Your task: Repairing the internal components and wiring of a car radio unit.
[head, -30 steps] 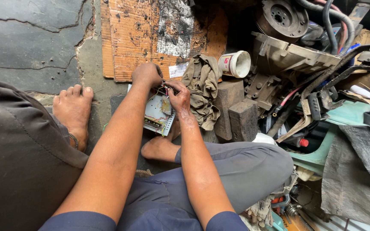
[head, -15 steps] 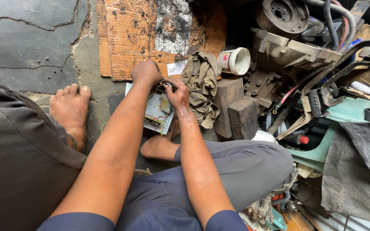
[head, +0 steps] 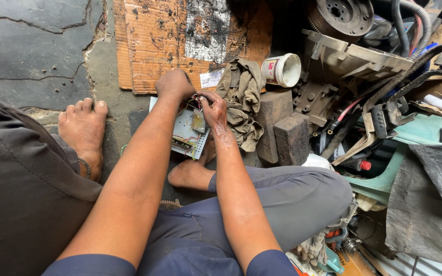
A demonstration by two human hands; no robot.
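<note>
Circuit board (head: 186, 134), pale and perforated, lies tilted on the ground between the person's bare feet. The left hand (head: 174, 85) is curled closed at its far edge, over thin wires (head: 196, 99). The right hand (head: 214, 107) pinches at those wires, fingers bent. A rag (head: 241, 97) lies just right; cardboard (head: 180, 41) farther off.

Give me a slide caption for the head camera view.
Seated barefoot, a person's left hand and right hand work wires on a circuit board beside a rag.
</note>
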